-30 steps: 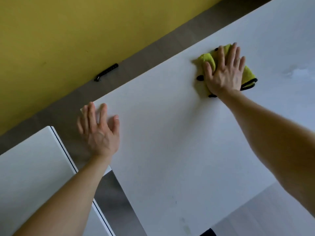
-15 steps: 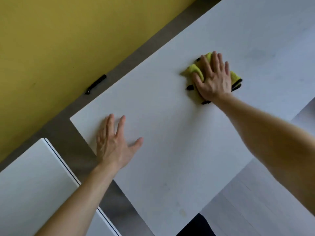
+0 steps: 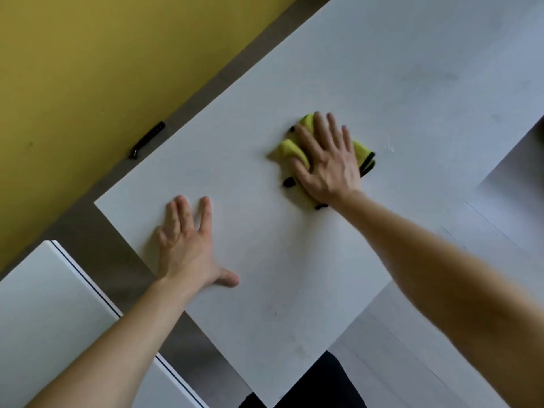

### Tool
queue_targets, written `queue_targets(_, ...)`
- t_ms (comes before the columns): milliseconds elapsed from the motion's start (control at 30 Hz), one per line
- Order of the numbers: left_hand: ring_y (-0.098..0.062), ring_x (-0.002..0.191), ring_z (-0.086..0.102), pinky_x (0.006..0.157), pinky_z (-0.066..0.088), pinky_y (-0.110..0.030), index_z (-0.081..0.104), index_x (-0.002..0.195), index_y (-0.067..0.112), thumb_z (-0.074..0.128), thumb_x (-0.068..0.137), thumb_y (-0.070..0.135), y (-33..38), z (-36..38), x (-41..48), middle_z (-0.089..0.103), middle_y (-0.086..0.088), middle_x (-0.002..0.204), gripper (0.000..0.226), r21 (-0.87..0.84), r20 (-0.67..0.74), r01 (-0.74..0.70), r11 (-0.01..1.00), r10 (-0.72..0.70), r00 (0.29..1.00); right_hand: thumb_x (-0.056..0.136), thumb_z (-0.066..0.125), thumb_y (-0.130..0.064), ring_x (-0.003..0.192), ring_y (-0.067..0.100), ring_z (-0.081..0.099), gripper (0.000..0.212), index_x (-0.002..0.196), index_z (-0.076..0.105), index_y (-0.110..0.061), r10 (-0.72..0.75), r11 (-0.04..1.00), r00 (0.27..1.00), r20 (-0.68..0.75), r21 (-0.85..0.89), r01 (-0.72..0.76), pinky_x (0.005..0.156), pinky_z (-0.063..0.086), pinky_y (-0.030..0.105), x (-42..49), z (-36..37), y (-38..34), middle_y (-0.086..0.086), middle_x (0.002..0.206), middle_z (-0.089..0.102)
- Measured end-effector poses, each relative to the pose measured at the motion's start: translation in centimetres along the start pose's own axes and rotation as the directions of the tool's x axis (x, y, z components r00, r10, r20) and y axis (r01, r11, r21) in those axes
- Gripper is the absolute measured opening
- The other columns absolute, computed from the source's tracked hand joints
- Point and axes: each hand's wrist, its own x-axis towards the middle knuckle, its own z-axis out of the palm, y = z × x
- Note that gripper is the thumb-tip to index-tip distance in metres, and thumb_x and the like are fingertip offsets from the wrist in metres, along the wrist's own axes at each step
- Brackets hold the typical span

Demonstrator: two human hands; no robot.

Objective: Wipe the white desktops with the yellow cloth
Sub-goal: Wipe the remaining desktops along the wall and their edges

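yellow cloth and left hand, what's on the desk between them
Nothing: in the head view only bare white desktop lies between the yellow cloth, pressed under the right hand, and the left hand resting flat.

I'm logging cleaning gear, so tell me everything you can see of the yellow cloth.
The yellow cloth looks like soft plush fabric with black edging, bunched into folds. It lies on the white desktop, mostly covered by the right hand, which presses it flat-fingered. Yellow folds and black trim show around the hand.
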Motion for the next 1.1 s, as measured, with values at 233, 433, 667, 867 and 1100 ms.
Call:
queue_targets(233, -0.041, 0.163, -0.025, 0.130, 0.021, -0.061, -0.039, 0.160, 0.026, 0.085, 0.039, 0.093, 0.2, 0.0, -0.4, -0.031, -0.024, 0.173, 0.185, 0.016, -0.006, 0.014, 1.000, -0.014, 1.000, 0.101, 0.043, -0.061, 0.159, 0.048, 0.024, 0.080, 0.169, 0.033, -0.022, 0.229, 0.973, 0.970, -0.080, -0.023, -0.231, 0.129, 0.014, 0.067, -3.3, 0.7, -4.9, 0.020, 0.179, 0.016)
queue_targets(433, -0.039, 0.164, -0.022, 0.132, 0.019, -0.061, -0.032, 0.164, 0.028, 0.086, 0.043, 0.090, 0.2, -0.3, -0.5, -0.029, -0.021, 0.175, 0.180, 0.020, -0.025, 0.026, 0.999, -0.025, 0.999, 0.102, 0.057, -0.059, 0.162, 0.041, 0.027, 0.074, 0.168, 0.039, -0.031, -0.298, 0.953, 0.951, 0.084, 0.083, 0.291, 0.132, 0.016, 0.059, -11.2, 2.9, -10.1, 0.012, 0.179, 0.023)
queue_targets(667, -0.038, 0.165, -0.021, 0.131, 0.021, -0.058, -0.036, 0.162, 0.028, 0.084, 0.034, 0.096, 0.4, -0.3, -0.4, -0.028, -0.020, 0.175, 0.188, 0.048, -0.016, 0.047, 0.998, -0.046, 0.999, 0.104, 0.037, -0.063, 0.165, 0.042, 0.015, 0.075, 0.169, 0.032, -0.025, 0.305, 0.946, 0.946, -0.105, -0.077, -0.314, 0.133, 0.009, 0.062, -0.3, -2.5, 8.2, 0.021, 0.178, 0.019)
queue_targets(867, -0.036, 0.166, -0.019, 0.131, 0.021, -0.060, -0.031, 0.164, 0.031, 0.086, 0.033, 0.093, 0.4, -0.5, -0.4, -0.025, -0.018, 0.177, 0.187, 0.023, -0.007, 0.045, 0.999, -0.045, 0.999, 0.102, 0.055, -0.049, 0.166, 0.045, 0.007, 0.079, 0.169, 0.034, -0.014, -0.052, 0.996, 0.998, 0.026, 0.068, 0.050, 0.136, 0.005, 0.056, -14.1, 3.1, -11.0, 0.027, 0.178, 0.011)
queue_targets(1100, -0.036, 0.165, -0.022, 0.134, 0.014, -0.058, -0.035, 0.162, 0.033, 0.085, 0.036, 0.095, 0.5, -0.7, -0.6, -0.029, -0.017, 0.175, 0.185, 0.018, 0.000, 0.048, 0.999, -0.048, 0.999, 0.103, 0.046, -0.059, 0.163, 0.042, 0.023, 0.073, 0.168, 0.038, -0.027, 0.134, 0.991, 0.988, -0.077, 0.029, -0.132, 0.133, 0.018, 0.058, -9.1, -0.4, 3.5, 0.018, 0.178, 0.024)
